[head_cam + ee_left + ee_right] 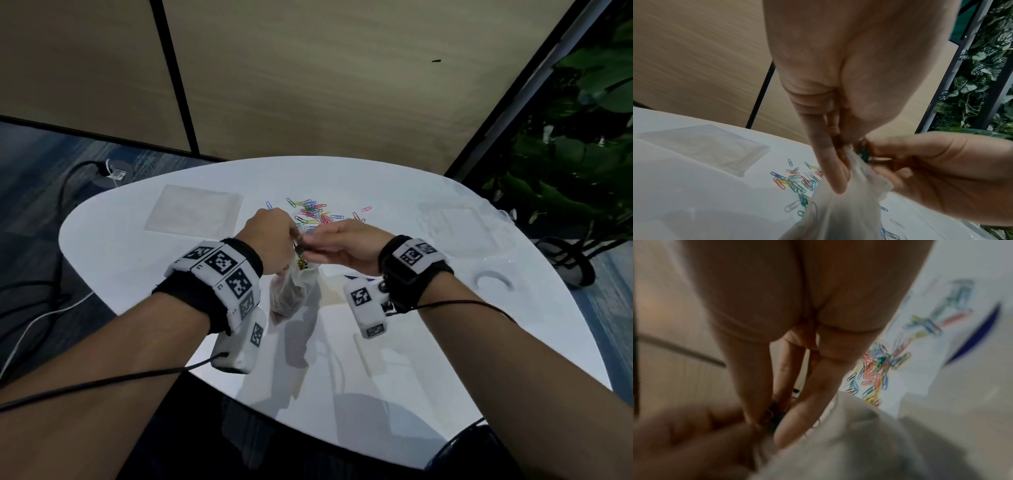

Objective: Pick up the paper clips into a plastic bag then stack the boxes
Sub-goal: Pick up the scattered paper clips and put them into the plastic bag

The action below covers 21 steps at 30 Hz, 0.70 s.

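My left hand [274, 240] pinches the top edge of a clear plastic bag [291, 291], which hangs above the white table [445, 359]. In the left wrist view the bag [838, 211] droops below my fingers [830, 170]. My right hand [329, 246] pinches a small bunch of paper clips [864, 152] at the bag's mouth; the right wrist view shows these clips [774, 412] between my fingertips. A pile of coloured paper clips [315, 212] lies on the table just beyond both hands. Some clips sit inside the bag.
Another flat plastic bag [195, 212] lies at the far left of the table. A clear plastic box [459, 226] sits at the far right, and a shallow clear piece [373, 356] lies near my right wrist. Plants [582, 137] stand beyond the right edge.
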Motion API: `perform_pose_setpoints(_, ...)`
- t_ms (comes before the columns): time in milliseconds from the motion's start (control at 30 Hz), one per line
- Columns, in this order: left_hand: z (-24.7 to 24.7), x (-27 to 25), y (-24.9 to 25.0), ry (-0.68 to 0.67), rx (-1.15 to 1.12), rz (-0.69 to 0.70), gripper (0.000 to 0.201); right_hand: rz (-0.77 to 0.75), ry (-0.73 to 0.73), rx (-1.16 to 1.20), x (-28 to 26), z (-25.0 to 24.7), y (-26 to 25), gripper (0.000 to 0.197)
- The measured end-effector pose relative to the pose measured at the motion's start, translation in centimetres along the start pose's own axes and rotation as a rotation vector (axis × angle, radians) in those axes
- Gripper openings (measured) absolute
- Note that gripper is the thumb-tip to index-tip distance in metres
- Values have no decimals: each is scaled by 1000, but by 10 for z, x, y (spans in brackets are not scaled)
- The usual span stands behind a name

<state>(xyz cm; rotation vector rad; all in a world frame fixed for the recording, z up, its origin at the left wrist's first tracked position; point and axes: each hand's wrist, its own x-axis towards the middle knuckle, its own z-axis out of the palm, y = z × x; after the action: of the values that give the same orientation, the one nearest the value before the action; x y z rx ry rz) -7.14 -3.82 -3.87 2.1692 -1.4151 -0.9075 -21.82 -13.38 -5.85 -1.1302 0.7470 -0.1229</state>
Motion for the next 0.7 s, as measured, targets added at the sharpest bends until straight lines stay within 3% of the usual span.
perform_pose_setpoints(233, -4, -1, -5, 11, -73, -24, 27, -135, 220, -885, 14, 17, 4, 13)
perform_pose_setpoints(300, -7, -4, -8, 21, -93, -29, 26, -105, 101, -799, 16, 15, -2, 15)
perform_pose_setpoints(367, -9, -5, -8, 31, -109, -37, 25, -51, 56, -458, 13, -2, -13, 18)
perform_pose_setpoints(433, -13, -4, -11, 43, -95, -35, 26, -79, 235, -241, 22, -34, -16, 20)
perform_pose_setpoints(500, -16, -3, -16, 42, -91, -32, 28, -132, 533, -249, 43, -78, -8, 24)
perform_pose_setpoints(567, -19, 0, -21, 38, -113, -43, 28, 6, 759, -650, 67, -119, 6, 42)
perform_pose_setpoints(600, -21, 1, -23, 35, -140, -51, 28, 130, 791, -860, 77, -133, 11, 52)
perform_pose_setpoints(633, -22, 1, -25, 33, -172, -62, 28, 226, 773, -1019, 88, -143, 16, 58)
perform_pose_setpoints(700, -26, 2, -27, 26, -217, -79, 28, 282, 692, -1201, 110, -147, 20, 49)
